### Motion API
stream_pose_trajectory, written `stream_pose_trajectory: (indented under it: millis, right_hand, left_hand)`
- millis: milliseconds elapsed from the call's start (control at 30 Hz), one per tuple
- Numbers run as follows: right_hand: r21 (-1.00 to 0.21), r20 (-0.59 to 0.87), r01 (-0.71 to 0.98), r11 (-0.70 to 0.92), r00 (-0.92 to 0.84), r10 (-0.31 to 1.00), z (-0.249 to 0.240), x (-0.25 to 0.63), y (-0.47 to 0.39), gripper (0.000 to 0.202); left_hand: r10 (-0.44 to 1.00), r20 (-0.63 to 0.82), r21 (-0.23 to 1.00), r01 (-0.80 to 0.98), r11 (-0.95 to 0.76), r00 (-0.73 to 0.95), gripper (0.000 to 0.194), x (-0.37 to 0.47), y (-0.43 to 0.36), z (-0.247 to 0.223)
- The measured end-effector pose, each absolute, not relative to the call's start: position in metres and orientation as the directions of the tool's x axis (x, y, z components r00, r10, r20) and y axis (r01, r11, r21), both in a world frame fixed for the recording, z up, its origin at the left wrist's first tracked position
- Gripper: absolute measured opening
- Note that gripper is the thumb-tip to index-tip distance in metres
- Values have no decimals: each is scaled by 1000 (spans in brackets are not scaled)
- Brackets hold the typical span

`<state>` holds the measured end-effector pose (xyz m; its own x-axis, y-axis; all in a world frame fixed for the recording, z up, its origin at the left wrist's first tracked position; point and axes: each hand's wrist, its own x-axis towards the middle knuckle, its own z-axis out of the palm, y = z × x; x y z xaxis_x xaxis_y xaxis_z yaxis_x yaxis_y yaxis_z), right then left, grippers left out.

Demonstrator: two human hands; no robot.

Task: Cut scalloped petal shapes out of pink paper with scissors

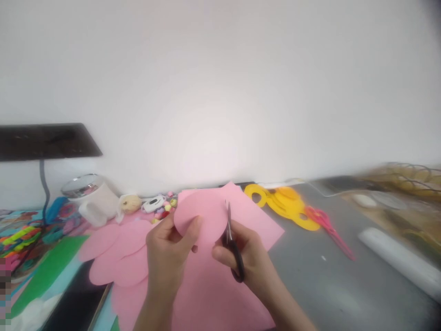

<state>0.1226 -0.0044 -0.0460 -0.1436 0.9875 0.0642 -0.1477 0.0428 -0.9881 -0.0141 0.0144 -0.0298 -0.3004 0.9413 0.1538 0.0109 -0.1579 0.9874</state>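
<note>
My left hand [170, 248] pinches a round pink paper piece [203, 209] between thumb and fingers, holding it up above larger pink sheets [213, 294]. In my right hand [248, 253] are black-handled scissors [234, 253], their blades pointing up at the right edge of the round piece. The blades look slightly apart at the tip. Several pink paper circles [120, 257] lie overlapping to the left of my left hand. Yellow paper shapes [289, 207], some ring-like, rest behind and to the right, beside pink scissors [330, 232].
A white mug [99, 202], small beads [168, 207] and colourful cords [20, 241] stand or lie at the left back. A black phone-like object [79, 294] lies lower left. On the right are a white roll [399, 262] and the grey table top [310, 285].
</note>
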Motion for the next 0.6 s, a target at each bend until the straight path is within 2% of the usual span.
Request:
stream_pose_trajectory:
  millis: [600]
  right_hand:
    - [-990,47,-140,27,-144,989,-46,122,-5,39]
  left_hand:
    - [939,152,988,16,-154,-308,21,-17,17,-31]
